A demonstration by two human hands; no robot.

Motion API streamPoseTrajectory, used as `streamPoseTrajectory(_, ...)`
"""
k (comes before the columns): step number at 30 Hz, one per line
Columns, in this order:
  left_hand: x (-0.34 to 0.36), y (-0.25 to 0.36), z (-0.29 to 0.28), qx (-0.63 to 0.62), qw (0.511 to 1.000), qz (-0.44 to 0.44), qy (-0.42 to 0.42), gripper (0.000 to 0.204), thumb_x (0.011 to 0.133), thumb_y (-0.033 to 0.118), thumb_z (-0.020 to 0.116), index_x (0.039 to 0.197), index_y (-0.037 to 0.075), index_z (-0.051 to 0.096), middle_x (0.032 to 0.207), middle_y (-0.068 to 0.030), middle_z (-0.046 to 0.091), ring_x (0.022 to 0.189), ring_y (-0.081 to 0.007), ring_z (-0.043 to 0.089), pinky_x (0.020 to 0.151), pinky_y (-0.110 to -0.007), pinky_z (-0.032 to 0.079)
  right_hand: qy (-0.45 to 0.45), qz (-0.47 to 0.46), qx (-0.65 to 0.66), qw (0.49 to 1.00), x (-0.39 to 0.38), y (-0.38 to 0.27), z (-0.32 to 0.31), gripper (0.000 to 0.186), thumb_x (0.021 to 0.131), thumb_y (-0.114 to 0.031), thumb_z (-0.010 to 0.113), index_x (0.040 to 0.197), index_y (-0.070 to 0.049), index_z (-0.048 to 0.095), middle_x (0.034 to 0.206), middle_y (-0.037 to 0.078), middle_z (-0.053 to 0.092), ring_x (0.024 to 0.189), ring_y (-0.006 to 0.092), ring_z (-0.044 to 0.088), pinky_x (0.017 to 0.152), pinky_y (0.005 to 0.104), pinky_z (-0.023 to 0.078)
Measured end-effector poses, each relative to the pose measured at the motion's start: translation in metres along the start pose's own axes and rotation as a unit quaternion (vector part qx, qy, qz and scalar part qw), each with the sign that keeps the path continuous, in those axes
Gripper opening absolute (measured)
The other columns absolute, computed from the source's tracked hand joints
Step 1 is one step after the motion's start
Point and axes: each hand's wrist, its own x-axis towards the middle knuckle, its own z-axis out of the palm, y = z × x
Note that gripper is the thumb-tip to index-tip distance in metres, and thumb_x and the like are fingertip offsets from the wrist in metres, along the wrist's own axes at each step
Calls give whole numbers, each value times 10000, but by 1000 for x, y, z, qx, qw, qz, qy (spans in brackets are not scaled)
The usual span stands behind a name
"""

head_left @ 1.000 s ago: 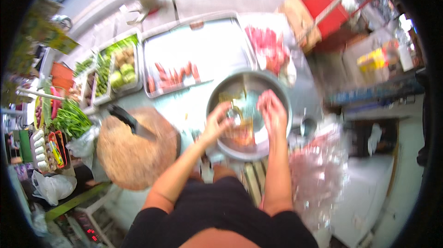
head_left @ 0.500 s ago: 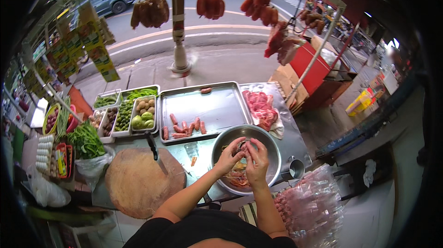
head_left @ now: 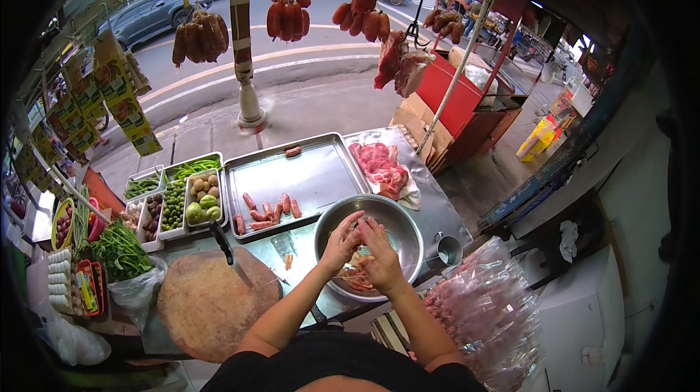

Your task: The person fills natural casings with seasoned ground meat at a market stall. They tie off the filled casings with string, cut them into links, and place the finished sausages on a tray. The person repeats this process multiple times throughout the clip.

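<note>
So, from my remote seat I see the left hand (head_left: pixel 340 245) and right hand (head_left: pixel 382 259) close together over the metal bowl (head_left: pixel 409 240) on the table (head_left: pixel 432 188) — can't tell if they're gripping anything — with reddish scraps (head_left: pixel 355 280) lying inside the bowl.

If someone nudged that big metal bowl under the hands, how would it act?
The metal bowl would probably slide rather than tip, being wide and low on a smooth-looking metal table. Its shiny wall may feel slippery. The food seems low inside, perhaps leaving it fairly light.
</note>
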Motion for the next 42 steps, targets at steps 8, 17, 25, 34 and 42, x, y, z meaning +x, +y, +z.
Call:
streamPoseTrajectory(8,-6,2,0,78,994,13,-82,680,917,427,604,1447,50,405,1238,-82,546,1004,-124,562,898,-273,450,-179,444,327,815,21,27,-65,248,886,-84,638,1111,21,624,761,53,669,582,115,625,543,231,509)
streamPoseTrajectory(17,-14,-1,7,104,986,-11,-132,631,950,403,572,1457,65,407,965,-47,585,865,-105,542,806,-258,442,-229,463,225,826,11,46,-37,161,826,-95,683,736,-57,555,570,17,551,441,118,539,411,254,414)
streamPoseTrajectory(25,-10,-12,8,192,975,71,-87,730,924,541,474,1409,-4,450,1266,-163,583,1176,-212,543,1003,-326,410,-324,439,210,811,29,39,-43,174,866,-142,631,799,12,678,637,60,633,526,137,601,483,273,481)
streamPoseTrajectory(34,-10,-22,7,162,985,29,-61,904,901,753,355,1413,13,446,1129,-135,632,1044,-205,602,944,-324,452,-266,487,256,791,21,47,-40,152,829,-158,726,828,-19,662,651,19,629,502,105,576,434,238,433)
streamPoseTrajectory(42,-7,-18,10,213,975,45,-44,729,940,591,405,1410,37,464,1266,-185,590,1143,-276,584,989,-349,425,-270,373,174,870,21,62,-29,129,822,-128,706,833,-1,684,666,34,631,567,95,591,509,244,473)
